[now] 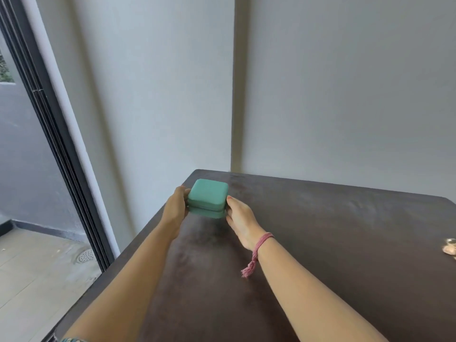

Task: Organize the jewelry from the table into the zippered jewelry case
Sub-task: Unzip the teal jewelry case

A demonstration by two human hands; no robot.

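Dark brown wood fills the near part of the scene, the glossy table (pixel 320 243) running away from the person toward a pale wall (pixel 345 95). Two bare forearms reach out over it from the near edge. A pink thread bracelet (pixel 262 243) circles the right wrist, its frayed tassel hanging down toward the tabletop. Off at the right edge of the table, well apart from both hands, lies a small heap of jewelry (pixel 450 247), pinkish and gold, too blurred to tell piece from piece. Farther on, near the table's far left corner, sits the teal zippered jewelry case (pixel 208 196), closed, square with rounded corners, its shape mirrored in the polish beneath it. The case lies directly between the two hands. The left hand (pixel 175 206) is pressed to its left side, fingers curled around that side and mostly hidden behind it. The right hand (pixel 239 213) meets its right side, thumb tip on the upper edge and fingers curved against the lower part, so both hands clasp the case from opposite sides. Whether it rests on the wood or is lifted just clear, I cannot tell. Beyond the table's left edge stands a black-framed sliding glass door (pixel 61 144), with a tiled floor (pixel 37 267) and a round drain (pixel 86 255) outside.
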